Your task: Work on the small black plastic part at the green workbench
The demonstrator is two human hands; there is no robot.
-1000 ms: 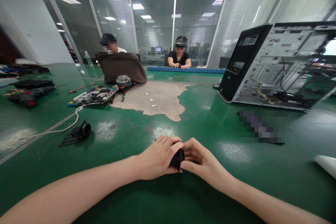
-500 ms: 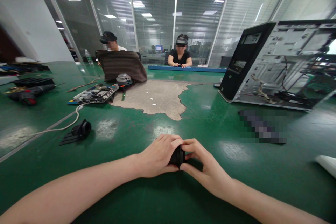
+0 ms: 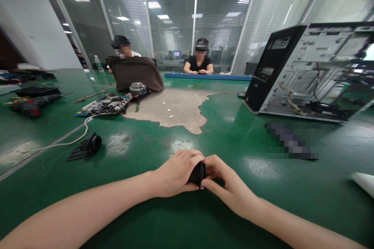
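Observation:
A small black part (image 3: 198, 174) stands on the green table (image 3: 140, 225) at the near middle. My left hand (image 3: 178, 173) is wrapped over its left side and top, hiding much of it. From the right, the thumb and fingertips of my right hand (image 3: 226, 183) pinch the part's round rim. Farther left on the table lies another black part (image 3: 91, 144) with a round collar and a flat slotted plate.
A circuit board (image 3: 106, 105) and a power drill (image 3: 35, 103) lie to the left. An open computer case (image 3: 306, 74) stands at the right, a dark pixelated object (image 3: 292, 142) before it. Two people sit across the table, one behind a brown cloth-covered object (image 3: 136, 72).
My right hand has shifted very slightly at the rim of the black part. My left hand keeps its place. The person across in the middle has leaned slightly to the left.

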